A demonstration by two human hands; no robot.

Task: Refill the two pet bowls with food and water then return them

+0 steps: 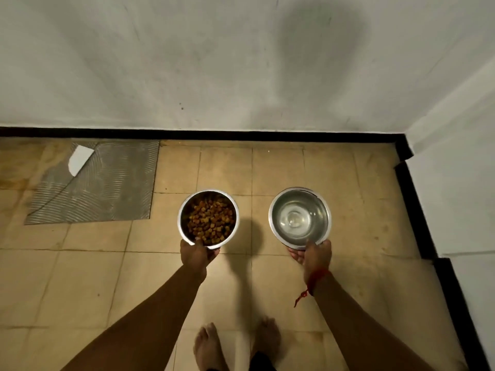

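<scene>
Return step in hand. Left hand (197, 255) grips the food bowl (208, 219) by its near rim; right hand (314, 254) grips the water bowl (300, 218) likewise, above the floor (80, 277). Next: lower both level, avoiding spills, then open the fingers.

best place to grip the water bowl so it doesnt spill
Grip the water bowl by its rolled rim on the near side, coming from the person's side, as the right hand does: thumb over the rim, fingers under the wall. Its open top faces up, so keep it level.
</scene>
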